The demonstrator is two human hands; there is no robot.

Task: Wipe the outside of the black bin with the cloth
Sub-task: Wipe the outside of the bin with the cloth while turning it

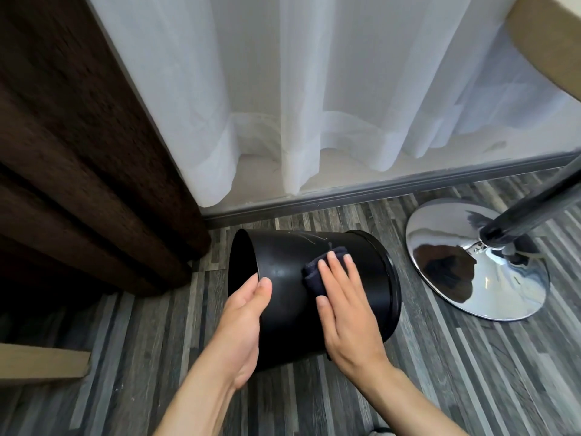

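The black bin [298, 278] lies tipped on the striped floor [440, 357], its mouth toward your left hand [243, 322], whose fingers clasp the rim. Your right hand [345, 309] presses flat, fingers spread, pinning the dark cloth [314, 272] beneath your fingertips against the bin's side.

Black bin [289, 269]: plain glossy black, faint pale scratch marks near upper side. Cloth [314, 275]: dark navy, nearly as dark as bin, no pattern visible. Floor [456, 372]: grey wood-look planks, striped in mixed light and dark greys. Sheer curtain [314, 105]: white, plain, translucent. Heavy curtain [78, 152]: dark brown, textured weave. Baseboard [377, 187]: grey. Round base [490, 278]: mirror chrome, with black pole [534, 202]. Beige panel [41, 361] at lower left.
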